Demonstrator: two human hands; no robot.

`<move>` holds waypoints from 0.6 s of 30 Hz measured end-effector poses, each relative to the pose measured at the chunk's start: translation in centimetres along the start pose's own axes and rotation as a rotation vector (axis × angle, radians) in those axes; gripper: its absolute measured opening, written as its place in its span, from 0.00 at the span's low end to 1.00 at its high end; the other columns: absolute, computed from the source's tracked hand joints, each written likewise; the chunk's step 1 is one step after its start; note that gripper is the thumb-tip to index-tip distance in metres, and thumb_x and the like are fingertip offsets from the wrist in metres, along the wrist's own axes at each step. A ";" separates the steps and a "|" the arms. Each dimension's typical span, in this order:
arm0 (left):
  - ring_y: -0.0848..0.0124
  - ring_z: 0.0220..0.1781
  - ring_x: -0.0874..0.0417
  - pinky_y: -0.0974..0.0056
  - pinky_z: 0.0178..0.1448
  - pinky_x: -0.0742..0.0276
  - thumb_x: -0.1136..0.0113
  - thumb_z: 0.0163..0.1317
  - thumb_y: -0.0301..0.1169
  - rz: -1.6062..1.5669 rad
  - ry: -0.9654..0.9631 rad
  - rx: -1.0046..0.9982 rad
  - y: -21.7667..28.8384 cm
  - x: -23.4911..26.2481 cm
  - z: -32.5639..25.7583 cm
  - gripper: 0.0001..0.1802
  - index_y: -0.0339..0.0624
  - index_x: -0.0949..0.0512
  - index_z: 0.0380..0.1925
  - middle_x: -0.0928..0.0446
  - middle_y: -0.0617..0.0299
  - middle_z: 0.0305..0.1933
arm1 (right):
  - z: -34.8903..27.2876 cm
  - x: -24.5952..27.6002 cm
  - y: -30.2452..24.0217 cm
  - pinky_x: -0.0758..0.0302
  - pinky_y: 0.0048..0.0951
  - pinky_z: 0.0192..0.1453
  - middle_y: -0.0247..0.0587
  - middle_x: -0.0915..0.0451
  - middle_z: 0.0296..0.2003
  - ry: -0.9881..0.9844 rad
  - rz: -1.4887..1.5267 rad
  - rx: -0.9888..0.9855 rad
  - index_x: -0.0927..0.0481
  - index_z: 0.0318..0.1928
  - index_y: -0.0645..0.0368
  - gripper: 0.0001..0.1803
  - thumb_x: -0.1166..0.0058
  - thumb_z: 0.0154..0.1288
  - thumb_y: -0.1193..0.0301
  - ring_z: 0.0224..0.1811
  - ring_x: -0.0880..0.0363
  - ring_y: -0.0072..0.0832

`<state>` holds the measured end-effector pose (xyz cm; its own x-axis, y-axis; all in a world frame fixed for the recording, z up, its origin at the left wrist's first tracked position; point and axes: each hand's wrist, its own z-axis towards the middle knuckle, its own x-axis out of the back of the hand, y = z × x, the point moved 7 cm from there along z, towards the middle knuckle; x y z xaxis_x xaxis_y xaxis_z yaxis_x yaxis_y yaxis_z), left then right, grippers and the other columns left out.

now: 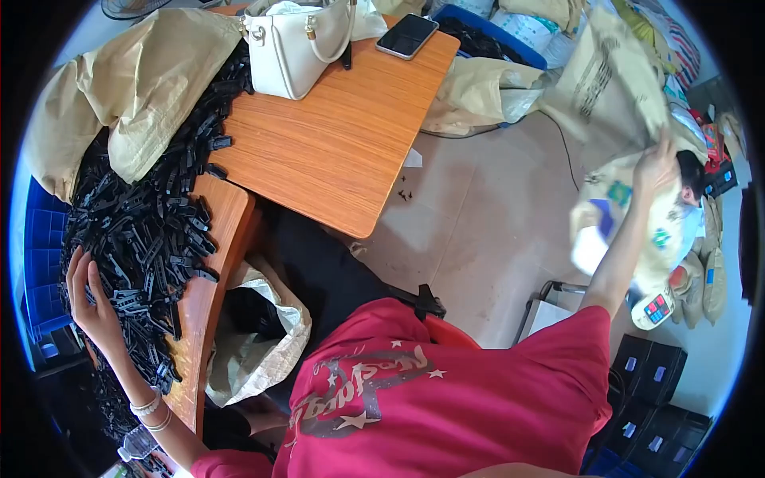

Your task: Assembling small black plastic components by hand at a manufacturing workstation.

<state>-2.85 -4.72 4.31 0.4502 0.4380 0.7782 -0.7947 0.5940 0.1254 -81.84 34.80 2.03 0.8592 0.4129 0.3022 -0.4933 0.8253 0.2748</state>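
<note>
My left hand (94,307) is open, fingers stretched out, at the left edge of a large heap of small black plastic clip-like pieces (151,231). Whether it touches them I cannot tell. Far out to the right, my right hand (657,166) is closed on the edge of a beige woven sack (610,72), which is raised and blurred by motion. An open woven sack (275,350) with something dark inside hangs beside the table edge by my lap. Another beige sack (163,68) lies over the far end of the heap.
The wooden table (335,151) carries a white handbag (283,52) and a phone (407,37). Blue bins (46,263) stand left; a blue crate (526,49) holds black pieces. Beyond my right hand, another person's dark hair (690,171) shows. Black boxes (649,370) are stacked lower right.
</note>
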 end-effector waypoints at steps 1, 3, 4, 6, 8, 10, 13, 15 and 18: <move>0.61 0.58 0.24 0.61 0.63 0.32 0.48 0.68 0.28 0.032 0.000 -0.017 0.1 0.4 -0.1 0.12 0.35 0.22 0.46 0.24 0.52 0.55 | 2.9 1.9 -2.8 0.21 0.31 0.35 0.37 0.21 0.43 -0.070 -0.086 -0.049 0.22 0.54 0.39 0.28 0.50 0.53 0.79 0.36 0.19 0.35; 0.61 0.57 0.23 0.61 0.61 0.31 0.48 0.67 0.26 0.043 0.007 -0.012 2.0 0.9 -0.5 0.11 0.34 0.22 0.46 0.23 0.52 0.55 | 8.1 2.5 -3.9 0.22 0.33 0.37 0.33 0.21 0.45 0.121 0.028 0.021 0.23 0.55 0.35 0.29 0.51 0.54 0.78 0.39 0.19 0.35; 0.61 0.57 0.23 0.61 0.61 0.31 0.48 0.67 0.26 0.049 0.014 0.015 3.1 1.3 -1.1 0.11 0.34 0.22 0.46 0.23 0.52 0.55 | 11.1 2.2 -4.5 0.22 0.35 0.39 0.32 0.21 0.46 0.155 0.032 0.005 0.23 0.56 0.34 0.30 0.52 0.53 0.78 0.39 0.19 0.36; 0.61 0.57 0.23 0.62 0.61 0.30 0.47 0.67 0.26 0.049 0.011 -0.015 3.0 0.9 -0.9 0.11 0.34 0.21 0.45 0.23 0.52 0.55 | 14.6 -0.5 -6.4 0.23 0.38 0.47 0.37 0.25 0.54 0.211 0.316 0.192 0.28 0.60 0.33 0.28 0.50 0.58 0.72 0.48 0.21 0.40; 0.61 0.57 0.23 0.62 0.61 0.30 0.47 0.66 0.25 0.027 0.008 -0.015 3.9 0.1 -1.1 0.10 0.33 0.21 0.44 0.24 0.52 0.55 | 17.3 -6.4 -9.3 0.25 0.41 0.53 0.42 0.34 0.64 -0.130 0.082 0.147 0.35 0.65 0.34 0.28 0.48 0.63 0.62 0.57 0.26 0.44; 0.62 0.56 0.22 0.62 0.60 0.29 0.46 0.65 0.23 0.052 0.008 0.010 4.9 0.9 -2.1 0.09 0.33 0.21 0.43 0.24 0.52 0.54 | 17.4 -8.0 -14.2 0.26 0.41 0.55 0.45 0.36 0.65 -0.202 0.200 0.207 0.36 0.66 0.38 0.30 0.47 0.63 0.55 0.58 0.28 0.48; 0.62 0.55 0.22 0.63 0.59 0.28 0.45 0.63 0.21 -0.023 0.005 0.069 6.1 1.0 -3.9 0.08 0.32 0.21 0.41 0.23 0.51 0.53 | 15.6 -7.5 -18.2 0.33 0.42 0.62 0.49 0.34 0.63 -0.101 0.472 0.176 0.28 0.61 0.45 0.26 0.47 0.64 0.53 0.61 0.31 0.47; 0.62 0.52 0.20 0.65 0.56 0.28 0.43 0.62 0.23 -0.089 -0.043 0.145 6.2 0.7 -5.0 0.07 0.32 0.21 0.40 0.22 0.52 0.51 | 14.7 -5.5 -22.4 0.34 0.39 0.63 0.49 0.30 0.60 -0.081 0.508 0.229 0.23 0.56 0.48 0.19 0.49 0.66 0.61 0.61 0.32 0.45; 0.60 0.44 0.18 0.65 0.50 0.25 0.42 0.60 0.24 -0.165 -0.077 0.157 5.3 -1.2 -7.3 0.06 0.32 0.21 0.36 0.21 0.52 0.43 | 13.6 3.7 -30.6 0.31 0.36 0.60 0.46 0.25 0.55 -0.016 0.865 0.356 0.20 0.51 0.52 0.14 0.51 0.68 0.71 0.57 0.27 0.42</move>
<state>-4.67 2.81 -0.44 0.5518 0.2871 0.7830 -0.7689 0.5386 0.3444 -65.37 5.84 7.13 0.1734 0.8210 0.5439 -0.9753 0.0662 0.2109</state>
